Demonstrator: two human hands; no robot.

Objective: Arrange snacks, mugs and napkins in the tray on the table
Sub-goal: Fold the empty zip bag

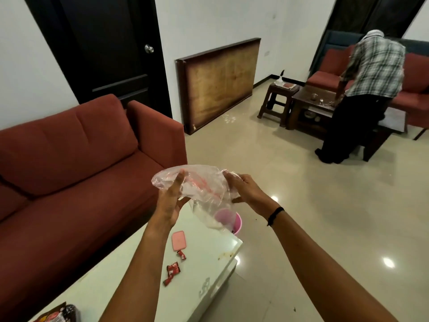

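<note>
Both hands, left [170, 198] and right [243, 189], gripping a crinkly clear plastic bag [197, 187] above the white surface [139, 263], guessing I empty it next, red snack packets [173, 270] still loose, no tray visible.

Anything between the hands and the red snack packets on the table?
Yes: both the left hand and right hand grip a clear plastic bag above the table; the red snack packets lie uncovered below.
</note>
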